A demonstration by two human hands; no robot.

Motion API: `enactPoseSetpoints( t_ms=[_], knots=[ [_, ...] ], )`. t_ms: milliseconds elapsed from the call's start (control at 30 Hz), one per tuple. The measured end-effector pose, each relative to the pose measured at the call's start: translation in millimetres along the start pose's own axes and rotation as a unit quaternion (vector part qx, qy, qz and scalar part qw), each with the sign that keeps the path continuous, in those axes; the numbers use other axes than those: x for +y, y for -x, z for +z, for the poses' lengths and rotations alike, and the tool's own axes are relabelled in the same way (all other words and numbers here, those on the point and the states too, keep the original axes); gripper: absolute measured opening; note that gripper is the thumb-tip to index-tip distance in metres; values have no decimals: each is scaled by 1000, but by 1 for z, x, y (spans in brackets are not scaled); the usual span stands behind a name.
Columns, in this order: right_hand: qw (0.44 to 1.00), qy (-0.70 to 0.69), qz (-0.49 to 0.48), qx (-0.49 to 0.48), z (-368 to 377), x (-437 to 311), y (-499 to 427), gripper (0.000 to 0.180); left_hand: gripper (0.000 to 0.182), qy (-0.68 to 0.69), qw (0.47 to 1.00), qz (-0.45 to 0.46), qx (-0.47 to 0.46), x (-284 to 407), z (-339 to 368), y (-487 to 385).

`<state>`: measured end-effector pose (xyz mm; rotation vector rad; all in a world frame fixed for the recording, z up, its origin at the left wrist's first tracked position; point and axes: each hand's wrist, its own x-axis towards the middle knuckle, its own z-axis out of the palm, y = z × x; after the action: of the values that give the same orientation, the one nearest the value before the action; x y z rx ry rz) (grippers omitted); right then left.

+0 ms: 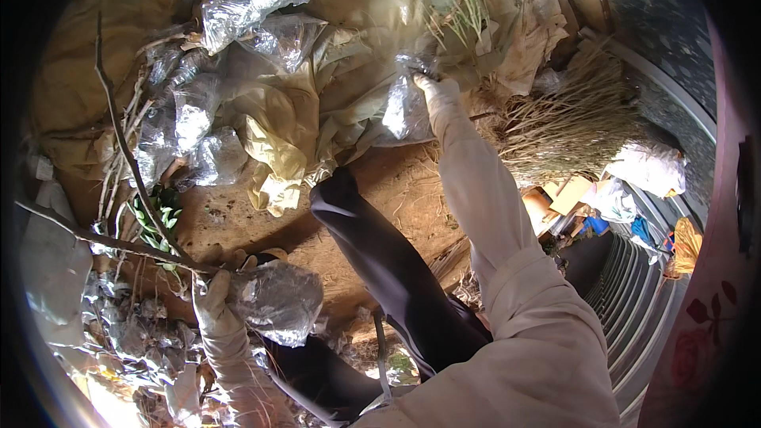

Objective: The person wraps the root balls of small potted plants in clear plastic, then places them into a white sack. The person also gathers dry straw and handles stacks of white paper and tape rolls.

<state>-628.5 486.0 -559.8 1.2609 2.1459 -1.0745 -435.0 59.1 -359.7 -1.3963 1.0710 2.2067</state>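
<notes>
My left hand (215, 297), in a pale glove, grips the base of a bare forked branch (113, 244). A clump wrapped in clear plastic (279, 300) sits right beside that hand, at the branch's lower end. Out in front, my right hand (437, 92) pinches a clear plastic bag (404, 107); its fingertips are partly hidden. That bag lies at the edge of a crumpled yellowish sheet (351, 71). Green leaves (156, 217) show behind the branch.
More plastic-wrapped bundles (193, 113) with bare stems lie at left. A heap of thin dry stalks (571, 113) is at right, near white bags (648, 166). My dark-clad leg (380, 249) crosses the brown board (238, 214). A ridged metal wall (630, 297) stands at right.
</notes>
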Motion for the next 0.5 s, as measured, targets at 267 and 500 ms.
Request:
enactPoseSetpoints(
  t_ms=[267, 500],
  knots=[
    [973, -102, 44, -202, -11, -14, 202, 35, 35, 12, 999, 23, -19, 6, -8, 25],
    [980, -86, -48, -171, -17, 7, 274, 44, 37, -64, 996, 48, -29, 11, -39, 60]
  ],
)
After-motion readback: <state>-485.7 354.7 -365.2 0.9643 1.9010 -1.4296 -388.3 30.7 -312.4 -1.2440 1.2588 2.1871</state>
